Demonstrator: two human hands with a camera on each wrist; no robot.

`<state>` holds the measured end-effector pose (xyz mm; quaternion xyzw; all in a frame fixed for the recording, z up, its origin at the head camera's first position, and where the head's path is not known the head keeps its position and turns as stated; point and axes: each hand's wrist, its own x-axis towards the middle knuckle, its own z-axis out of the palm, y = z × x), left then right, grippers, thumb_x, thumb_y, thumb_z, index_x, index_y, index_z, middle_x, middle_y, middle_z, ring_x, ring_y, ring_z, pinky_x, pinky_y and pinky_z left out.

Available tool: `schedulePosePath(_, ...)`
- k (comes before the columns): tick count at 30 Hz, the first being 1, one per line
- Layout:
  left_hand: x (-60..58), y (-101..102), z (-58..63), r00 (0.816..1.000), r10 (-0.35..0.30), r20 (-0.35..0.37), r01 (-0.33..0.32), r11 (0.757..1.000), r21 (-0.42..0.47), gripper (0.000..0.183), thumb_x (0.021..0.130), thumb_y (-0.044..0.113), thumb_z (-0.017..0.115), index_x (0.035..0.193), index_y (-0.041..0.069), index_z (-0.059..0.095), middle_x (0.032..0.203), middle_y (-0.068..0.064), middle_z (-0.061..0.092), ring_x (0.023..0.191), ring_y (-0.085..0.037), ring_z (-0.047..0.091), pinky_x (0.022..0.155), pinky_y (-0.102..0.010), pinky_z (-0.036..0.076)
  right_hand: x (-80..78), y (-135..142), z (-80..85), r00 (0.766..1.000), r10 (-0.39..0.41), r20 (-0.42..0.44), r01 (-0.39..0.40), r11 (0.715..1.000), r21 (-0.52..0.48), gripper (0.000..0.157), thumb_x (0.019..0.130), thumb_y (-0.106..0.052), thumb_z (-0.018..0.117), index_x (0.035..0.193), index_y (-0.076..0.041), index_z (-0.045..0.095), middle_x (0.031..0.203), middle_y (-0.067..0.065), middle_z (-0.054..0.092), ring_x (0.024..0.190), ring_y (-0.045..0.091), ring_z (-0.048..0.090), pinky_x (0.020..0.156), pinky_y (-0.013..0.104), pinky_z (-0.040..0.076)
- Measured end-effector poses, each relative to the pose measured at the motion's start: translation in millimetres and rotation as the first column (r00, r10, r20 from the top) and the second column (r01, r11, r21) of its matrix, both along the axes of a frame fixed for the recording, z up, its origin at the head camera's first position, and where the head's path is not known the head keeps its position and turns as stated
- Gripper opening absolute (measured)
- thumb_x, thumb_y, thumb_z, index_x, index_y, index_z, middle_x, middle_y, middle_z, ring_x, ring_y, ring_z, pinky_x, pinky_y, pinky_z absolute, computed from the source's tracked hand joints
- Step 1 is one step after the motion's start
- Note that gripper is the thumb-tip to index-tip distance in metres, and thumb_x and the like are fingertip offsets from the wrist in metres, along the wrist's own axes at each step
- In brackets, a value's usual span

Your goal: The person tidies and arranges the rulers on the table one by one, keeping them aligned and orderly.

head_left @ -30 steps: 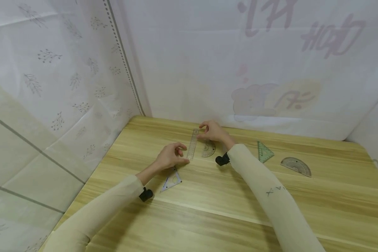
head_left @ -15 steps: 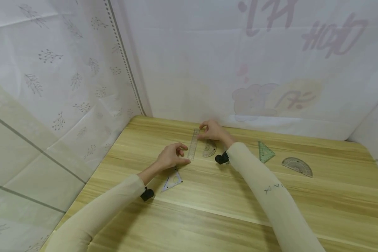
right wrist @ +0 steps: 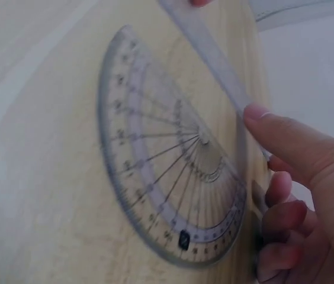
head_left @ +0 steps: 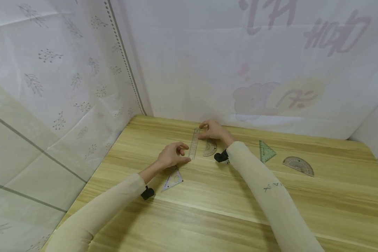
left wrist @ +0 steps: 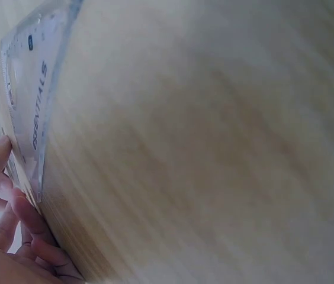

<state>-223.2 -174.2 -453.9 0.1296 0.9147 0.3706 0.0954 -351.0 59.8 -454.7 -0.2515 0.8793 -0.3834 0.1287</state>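
Note:
A clear ruler [head_left: 194,144] lies lengthwise away from me near the back of the table. My left hand [head_left: 170,155] holds its near end between thumb and fingers. At the far end, my right hand [head_left: 213,130] pinches it, the thumb right on its edge in the right wrist view. Just right of the ruler is a clear protractor [right wrist: 173,160], partly beneath the right hand in the head view. A clear set square [head_left: 172,181] lies below the left wrist, and its "ESSENTIALS" lettering shows in the left wrist view.
Farther right on the wooden table [head_left: 208,217] are a green set square [head_left: 266,152] and a grey protractor [head_left: 298,165]. A patterned cloth [head_left: 189,70] hangs behind the table's back edge, and another covers the left side.

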Motion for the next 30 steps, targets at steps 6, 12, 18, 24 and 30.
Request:
schedulePosePath(6,-1.6,0.8,0.6,1.000,0.000,0.000,0.000,1.000,-0.012,0.050,0.085,0.025,0.086,0.126,0.006,0.066,0.087,0.001,0.061,0.072,-0.016,0.053,0.060,-0.029,0.042,-1.1,0.7,1.2,0.999,-0.021,0.032,0.021,1.000,-0.009,0.054,0.085,-0.020,0.086,0.129,0.002,0.065,0.100,0.012,0.063,0.074,0.018,0.053,0.068,0.031,0.047)
schedulePosePath(12,-1.8,0.2,-0.3,1.000,-0.012,-0.010,0.012,1.000,-0.015,0.050,0.086,0.025,0.085,0.127,0.004,0.065,0.086,0.001,0.061,0.071,-0.016,0.052,0.059,-0.029,0.041,0.4,0.5,2.1,0.998,-0.039,0.039,0.039,0.999,-0.009,0.051,0.085,-0.019,0.086,0.128,0.000,0.066,0.113,0.015,0.062,0.082,0.020,0.054,0.073,0.033,0.048)
schedulePosePath(18,-1.2,0.5,0.4,1.000,-0.007,-0.003,0.007,1.000,-0.021,0.050,0.086,0.025,0.085,0.128,0.006,0.065,0.087,0.001,0.061,0.071,-0.016,0.052,0.059,-0.028,0.041,1.8,2.1,2.3,0.995,-0.054,0.082,0.057,0.998,-0.037,0.049,0.086,-0.018,0.085,0.128,0.000,0.066,0.130,0.017,0.058,0.102,0.028,0.055,0.087,0.040,0.049)
schedulePosePath(24,-1.9,0.7,1.3,1.000,-0.013,0.002,0.013,1.000,-0.022,0.053,0.085,0.025,0.086,0.129,0.005,0.065,0.087,0.001,0.061,0.072,-0.016,0.052,0.060,-0.029,0.041,0.4,5.8,2.7,0.994,-0.051,0.095,0.059,0.995,-0.081,0.046,0.086,-0.016,0.084,0.125,0.002,0.068,0.122,0.017,0.064,0.093,0.026,0.061,0.079,0.035,0.051)
schedulePosePath(30,-4.3,0.5,2.1,0.999,-0.033,0.001,0.033,0.999,-0.016,0.054,0.085,0.024,0.086,0.130,0.004,0.064,0.088,0.000,0.061,0.074,-0.017,0.053,0.063,-0.031,0.042,-1.3,9.3,2.8,0.987,-0.061,0.145,0.088,0.979,-0.183,0.043,0.086,-0.012,0.084,0.122,0.004,0.069,0.100,0.015,0.070,0.070,0.021,0.062,0.064,0.030,0.051)
